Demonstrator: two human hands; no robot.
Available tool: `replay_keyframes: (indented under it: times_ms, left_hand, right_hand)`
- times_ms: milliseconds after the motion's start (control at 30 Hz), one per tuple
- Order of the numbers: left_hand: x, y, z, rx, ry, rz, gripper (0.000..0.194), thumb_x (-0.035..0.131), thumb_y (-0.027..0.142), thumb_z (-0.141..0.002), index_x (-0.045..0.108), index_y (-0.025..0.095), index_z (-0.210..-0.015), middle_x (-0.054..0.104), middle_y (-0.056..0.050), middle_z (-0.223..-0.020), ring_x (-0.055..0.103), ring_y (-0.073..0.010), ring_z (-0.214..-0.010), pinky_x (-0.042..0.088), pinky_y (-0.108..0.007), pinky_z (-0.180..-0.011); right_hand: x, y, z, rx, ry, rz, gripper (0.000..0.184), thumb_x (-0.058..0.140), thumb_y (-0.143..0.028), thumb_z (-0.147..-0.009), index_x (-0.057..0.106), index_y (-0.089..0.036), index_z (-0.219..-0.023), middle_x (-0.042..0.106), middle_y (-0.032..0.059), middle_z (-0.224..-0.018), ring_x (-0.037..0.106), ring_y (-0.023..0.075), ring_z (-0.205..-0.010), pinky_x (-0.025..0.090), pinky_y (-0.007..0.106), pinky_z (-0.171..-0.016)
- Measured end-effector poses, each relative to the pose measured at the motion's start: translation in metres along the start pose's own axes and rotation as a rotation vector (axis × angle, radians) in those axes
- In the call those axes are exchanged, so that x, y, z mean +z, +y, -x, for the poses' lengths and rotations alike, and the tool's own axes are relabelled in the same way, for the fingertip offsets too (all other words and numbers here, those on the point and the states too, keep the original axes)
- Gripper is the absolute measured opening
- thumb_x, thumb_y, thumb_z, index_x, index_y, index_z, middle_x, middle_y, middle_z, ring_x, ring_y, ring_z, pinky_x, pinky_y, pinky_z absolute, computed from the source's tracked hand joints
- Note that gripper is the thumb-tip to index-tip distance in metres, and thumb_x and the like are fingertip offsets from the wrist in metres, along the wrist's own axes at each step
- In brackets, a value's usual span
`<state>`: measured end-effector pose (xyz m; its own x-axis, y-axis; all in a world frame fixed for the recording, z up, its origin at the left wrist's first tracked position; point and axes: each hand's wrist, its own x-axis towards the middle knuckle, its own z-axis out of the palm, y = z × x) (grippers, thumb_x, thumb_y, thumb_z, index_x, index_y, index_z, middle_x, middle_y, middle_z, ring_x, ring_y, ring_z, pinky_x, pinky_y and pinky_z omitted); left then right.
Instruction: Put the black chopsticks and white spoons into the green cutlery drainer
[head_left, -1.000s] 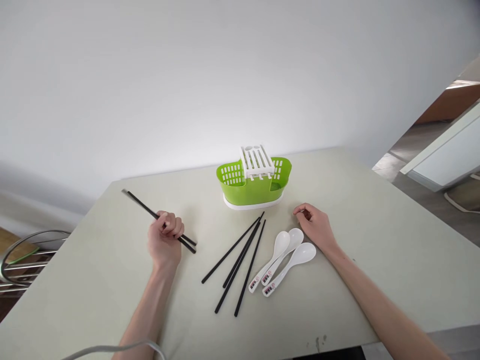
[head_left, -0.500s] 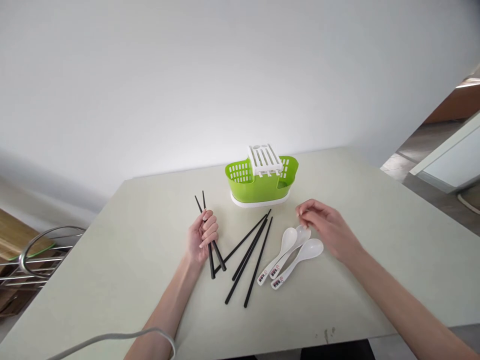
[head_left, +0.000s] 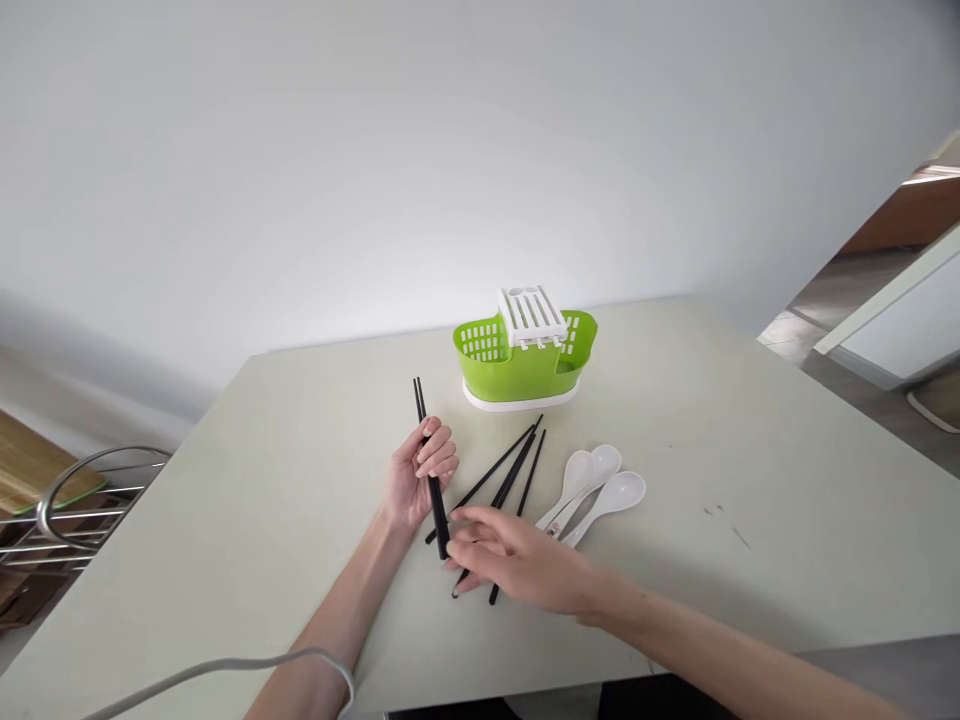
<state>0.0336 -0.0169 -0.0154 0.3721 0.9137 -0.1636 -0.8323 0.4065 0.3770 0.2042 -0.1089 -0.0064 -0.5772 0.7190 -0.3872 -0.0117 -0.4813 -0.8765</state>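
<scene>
My left hand (head_left: pixel 421 478) is closed around a pair of black chopsticks (head_left: pixel 439 520), their thin tips pointing up and away and their thick ends downward. Close beside those thick ends is my right hand (head_left: pixel 517 562), fingers apart; whether it touches them I cannot tell. Beneath and behind the right hand lie several loose black chopsticks (head_left: pixel 511 478) on the table, partly covered by it. Three white spoons (head_left: pixel 621 491) rest just to their right, bowls pointing away, with parts of their handles hidden by my right hand.
A green utensil basket (head_left: pixel 517 382) with a white slatted top (head_left: pixel 534 318) stands at the back of the table (head_left: pixel 720 400), near the wall. A metal rack (head_left: pixel 71 510) stands off the left edge. A grey cable (head_left: pixel 225 664) crosses over my left forearm.
My left hand moved right with the chopsticks, which turned steeper and came together. My right hand left the spoon bowls and came left and nearer to me, to the chopsticks' thick ends.
</scene>
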Motion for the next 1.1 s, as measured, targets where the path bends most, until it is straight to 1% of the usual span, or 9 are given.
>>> replay_keyframes:
  times_ms: [67, 167, 300, 400, 667, 800, 933, 1000, 1100]
  left_hand:
    - [0.000, -0.001, -0.001, 0.025, -0.017, -0.029, 0.035, 0.030, 0.016, -0.111, 0.044, 0.018, -0.080, 0.031, 0.009, -0.058, 0.034, -0.0039, -0.041, 0.040, -0.016, -0.049]
    - [0.000, -0.003, -0.003, 0.047, -0.028, -0.100, 0.031, 0.035, 0.016, -0.110, 0.050, 0.018, -0.083, 0.033, 0.008, -0.059, 0.038, -0.0067, -0.047, 0.046, -0.021, -0.058]
    - [0.000, -0.004, -0.003, 0.044, -0.035, -0.193, 0.021, 0.043, 0.018, -0.107, 0.057, 0.017, -0.091, 0.041, 0.005, -0.065, 0.045, -0.0103, -0.056, 0.051, -0.026, -0.065]
    - [-0.001, -0.006, -0.002, 0.009, -0.036, -0.215, 0.021, 0.045, 0.020, -0.105, 0.058, 0.017, -0.089, 0.048, 0.002, -0.068, 0.050, -0.0123, -0.059, 0.054, -0.028, -0.067]
    - [-0.011, -0.009, -0.002, -0.131, -0.162, -0.363, 0.023, 0.052, 0.029, -0.104, 0.066, 0.012, -0.099, 0.074, -0.008, -0.084, 0.074, -0.0219, -0.080, 0.059, -0.036, -0.086]
    - [-0.014, -0.011, -0.005, -0.131, -0.233, -0.396, 0.027, 0.058, 0.035, -0.104, 0.068, 0.011, -0.099, 0.079, -0.011, -0.094, 0.077, -0.0231, -0.085, 0.058, -0.038, -0.093]
    - [-0.014, -0.015, -0.005, -0.110, -0.292, -0.468, 0.034, 0.061, 0.041, -0.103, 0.072, 0.010, -0.109, 0.080, -0.016, -0.109, 0.078, -0.0260, -0.096, 0.055, -0.043, -0.101]
    - [-0.012, -0.017, -0.004, -0.111, -0.312, -0.509, 0.039, 0.061, 0.044, -0.103, 0.073, 0.010, -0.116, 0.079, -0.018, -0.115, 0.077, -0.0281, -0.104, 0.052, -0.044, -0.107]
    - [-0.010, -0.017, -0.002, -0.134, -0.317, -0.546, 0.045, 0.058, 0.048, -0.103, 0.073, 0.010, -0.121, 0.077, -0.020, -0.120, 0.075, -0.0295, -0.111, 0.048, -0.046, -0.111]
  right_hand:
    - [0.012, 0.003, -0.010, -0.012, -0.028, -0.136, 0.048, 0.074, -0.052, -0.093, 0.060, -0.018, -0.125, 0.070, 0.0096, -0.122, 0.073, 0.0206, -0.107, 0.060, 0.036, -0.094]
    - [0.020, 0.006, -0.021, -0.034, -0.037, -0.281, 0.048, 0.076, -0.062, -0.088, 0.064, -0.017, -0.102, 0.069, 0.0036, -0.096, 0.071, 0.0164, -0.082, 0.062, 0.034, -0.078]
    - [0.014, 0.004, -0.023, -0.061, -0.034, -0.430, 0.050, 0.073, -0.066, -0.088, 0.068, -0.017, -0.099, 0.059, -0.0020, -0.075, 0.056, 0.0106, -0.061, 0.051, 0.026, -0.058]
    - [0.006, -0.001, -0.018, -0.042, -0.071, -0.501, 0.050, 0.073, -0.065, -0.088, 0.071, -0.016, -0.100, 0.054, -0.0040, -0.067, 0.052, 0.0107, -0.057, 0.046, 0.026, -0.054]
    - [-0.005, -0.003, -0.010, -0.132, -0.043, -0.389, 0.047, 0.073, -0.064, -0.090, 0.071, -0.017, -0.098, 0.062, -0.0017, -0.071, 0.055, 0.0119, -0.061, 0.048, 0.028, -0.061]
    - [-0.009, 0.000, -0.008, -0.137, 0.022, -0.329, 0.049, 0.073, -0.066, -0.089, 0.069, -0.018, -0.098, 0.065, -0.0012, -0.074, 0.055, 0.0110, -0.061, 0.046, 0.027, -0.061]
    - [-0.012, 0.000, -0.004, -0.111, 0.061, -0.243, 0.052, 0.070, -0.069, -0.089, 0.069, -0.018, -0.098, 0.066, 0.0003, -0.077, 0.055, 0.0112, -0.062, 0.045, 0.028, -0.062]
    - [-0.014, 0.000, 0.000, -0.090, 0.068, -0.216, 0.052, 0.069, -0.068, -0.090, 0.071, -0.018, -0.102, 0.066, 0.0003, -0.078, 0.051, 0.0100, -0.059, 0.041, 0.027, -0.058]
    - [-0.019, -0.002, 0.005, -0.042, 0.074, -0.219, 0.049, 0.069, -0.065, -0.092, 0.073, -0.019, -0.109, 0.059, -0.0020, -0.074, 0.038, 0.0078, -0.053, 0.027, 0.025, -0.051]
